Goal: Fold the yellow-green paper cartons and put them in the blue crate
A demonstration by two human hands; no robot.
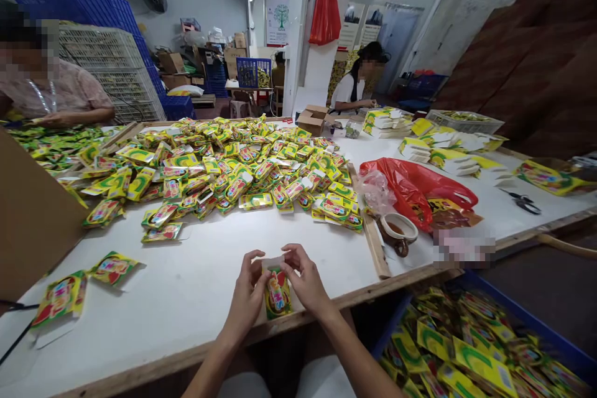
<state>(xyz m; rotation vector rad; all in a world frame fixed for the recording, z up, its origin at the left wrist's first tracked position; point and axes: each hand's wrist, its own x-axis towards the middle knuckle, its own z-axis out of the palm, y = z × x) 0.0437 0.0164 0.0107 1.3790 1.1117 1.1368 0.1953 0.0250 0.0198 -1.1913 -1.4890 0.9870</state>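
A small yellow and green crayon box (278, 293) is held upright near the table's front edge, its printed front facing me. My left hand (249, 286) grips its upper left side, and my right hand (302, 277) grips the upper right. Fingers of both hands are closed around a white flap at the top. Whether the box has anything inside cannot be seen. Beyond my hands spreads a big heap of similar boxes (224, 168), many with white end flaps sticking out. Two more boxes lie apart at the left, one of them (113, 268) close to the heap.
A cardboard carton (37, 217) stands at the left. Along the right run a wooden strip (374, 242), a brown mug (398, 230), a red plastic bag (410, 183) and scissors (525, 202). Below right is a blue crate (394, 323) of boxes. Two people sit across the table.
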